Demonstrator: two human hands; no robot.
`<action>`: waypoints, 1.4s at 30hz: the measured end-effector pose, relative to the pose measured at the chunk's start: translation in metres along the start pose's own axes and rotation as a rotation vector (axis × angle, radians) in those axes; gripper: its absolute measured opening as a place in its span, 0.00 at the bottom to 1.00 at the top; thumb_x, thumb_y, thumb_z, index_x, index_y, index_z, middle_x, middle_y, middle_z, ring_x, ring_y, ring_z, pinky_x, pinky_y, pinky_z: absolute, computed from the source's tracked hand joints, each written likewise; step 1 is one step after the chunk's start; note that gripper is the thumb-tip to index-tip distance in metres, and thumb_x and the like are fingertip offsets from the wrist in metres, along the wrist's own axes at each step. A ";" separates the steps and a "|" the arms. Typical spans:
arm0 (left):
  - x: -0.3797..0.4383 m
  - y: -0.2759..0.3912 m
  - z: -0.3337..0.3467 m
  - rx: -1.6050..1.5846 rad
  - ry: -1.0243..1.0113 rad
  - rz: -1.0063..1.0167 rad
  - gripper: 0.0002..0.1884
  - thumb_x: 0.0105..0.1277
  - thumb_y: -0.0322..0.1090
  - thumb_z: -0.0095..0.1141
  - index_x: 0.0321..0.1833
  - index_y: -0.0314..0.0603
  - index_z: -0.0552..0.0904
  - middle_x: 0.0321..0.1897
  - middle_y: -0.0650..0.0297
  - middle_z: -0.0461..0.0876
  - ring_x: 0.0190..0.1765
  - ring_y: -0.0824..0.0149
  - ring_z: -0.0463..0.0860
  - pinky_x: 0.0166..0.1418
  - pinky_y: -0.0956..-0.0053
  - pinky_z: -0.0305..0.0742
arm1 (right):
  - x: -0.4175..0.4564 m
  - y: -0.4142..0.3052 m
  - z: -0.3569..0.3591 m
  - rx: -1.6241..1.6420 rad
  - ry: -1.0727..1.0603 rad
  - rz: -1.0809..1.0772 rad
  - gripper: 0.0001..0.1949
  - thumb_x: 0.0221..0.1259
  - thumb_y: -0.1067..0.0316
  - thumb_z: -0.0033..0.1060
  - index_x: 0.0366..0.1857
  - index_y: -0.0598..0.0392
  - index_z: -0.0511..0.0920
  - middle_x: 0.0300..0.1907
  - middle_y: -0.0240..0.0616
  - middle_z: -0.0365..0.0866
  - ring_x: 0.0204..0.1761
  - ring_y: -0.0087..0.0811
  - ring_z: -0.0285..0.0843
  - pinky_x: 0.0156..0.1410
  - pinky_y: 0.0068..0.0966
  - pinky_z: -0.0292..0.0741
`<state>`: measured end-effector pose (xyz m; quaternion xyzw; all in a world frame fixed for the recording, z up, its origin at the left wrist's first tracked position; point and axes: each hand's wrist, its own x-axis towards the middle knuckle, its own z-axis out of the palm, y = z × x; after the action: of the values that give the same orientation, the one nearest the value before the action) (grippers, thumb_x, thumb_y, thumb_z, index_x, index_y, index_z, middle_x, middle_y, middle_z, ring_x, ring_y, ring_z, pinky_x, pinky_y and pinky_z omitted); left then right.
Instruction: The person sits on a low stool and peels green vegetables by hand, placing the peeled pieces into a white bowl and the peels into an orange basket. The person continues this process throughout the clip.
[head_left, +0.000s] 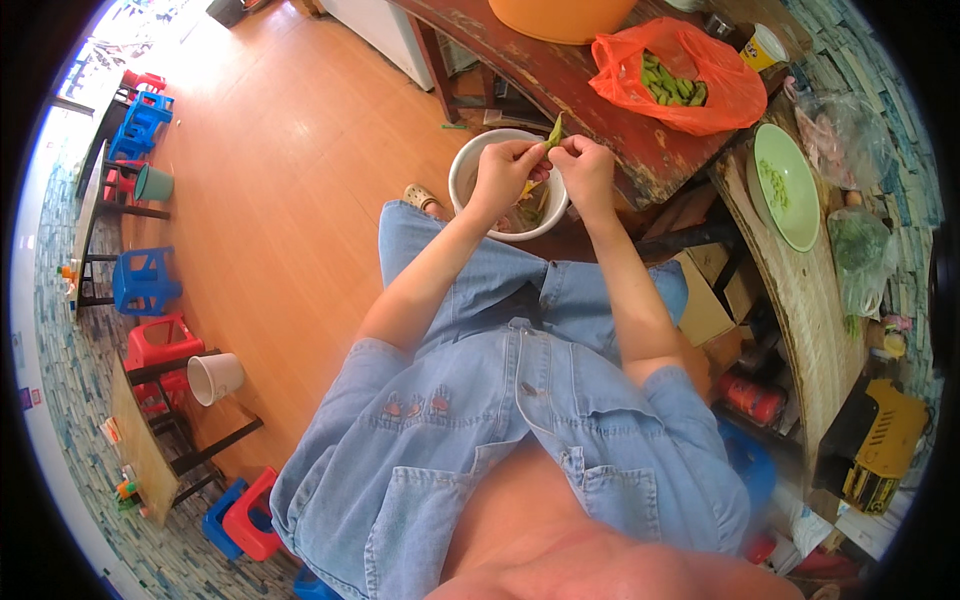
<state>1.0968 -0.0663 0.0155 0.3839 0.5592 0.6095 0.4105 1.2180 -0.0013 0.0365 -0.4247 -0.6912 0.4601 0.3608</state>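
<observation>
Both of my hands meet over a white bucket (459, 174) on the floor, which has peelings and other scraps inside. A green bean pod (556, 133) sticks up between the fingertips. My left hand (504, 174) pinches it from one side. My right hand (589, 174) has thumb and forefinger on its other side. Beyond my right hand, an orange-red plastic bag (729, 90) lies spread on the worn red wooden table, with several green pods (671, 84) in its mouth. A pale green bowl (802, 214) to the right holds a small heap of shelled beans (775, 186).
The red table's (637, 161) corner juts close to my right hand. An orange basin (562, 16) and a yellow paper cup (763, 49) stand on it. Plastic bags (859, 251) lie by the bowl on a wooden board (814, 322). Plastic stools (146, 281) line the left wall.
</observation>
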 end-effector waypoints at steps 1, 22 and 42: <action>0.002 -0.002 -0.001 -0.036 0.020 -0.026 0.12 0.70 0.33 0.53 0.40 0.28 0.85 0.28 0.62 0.84 0.31 0.75 0.82 0.36 0.81 0.78 | -0.001 0.000 0.004 -0.098 0.075 -0.117 0.05 0.48 0.72 0.61 0.28 0.61 0.79 0.25 0.41 0.80 0.27 0.33 0.78 0.33 0.30 0.74; -0.005 -0.016 0.006 0.259 0.104 0.137 0.15 0.71 0.35 0.52 0.29 0.31 0.82 0.15 0.65 0.78 0.19 0.78 0.74 0.23 0.80 0.70 | 0.008 -0.006 -0.033 -0.180 -0.188 -0.523 0.06 0.53 0.69 0.62 0.25 0.59 0.78 0.27 0.45 0.76 0.31 0.43 0.77 0.37 0.36 0.74; 0.025 -0.081 0.000 0.585 0.113 0.092 0.17 0.62 0.27 0.51 0.53 0.38 0.82 0.41 0.47 0.85 0.41 0.57 0.86 0.45 0.66 0.80 | 0.123 -0.033 -0.187 -0.960 0.069 -0.478 0.09 0.57 0.68 0.56 0.38 0.56 0.82 0.40 0.49 0.83 0.43 0.50 0.81 0.48 0.42 0.77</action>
<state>1.0932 -0.0400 -0.0647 0.4763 0.7151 0.4608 0.2224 1.3291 0.1664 0.1400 -0.3879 -0.8889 -0.0170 0.2432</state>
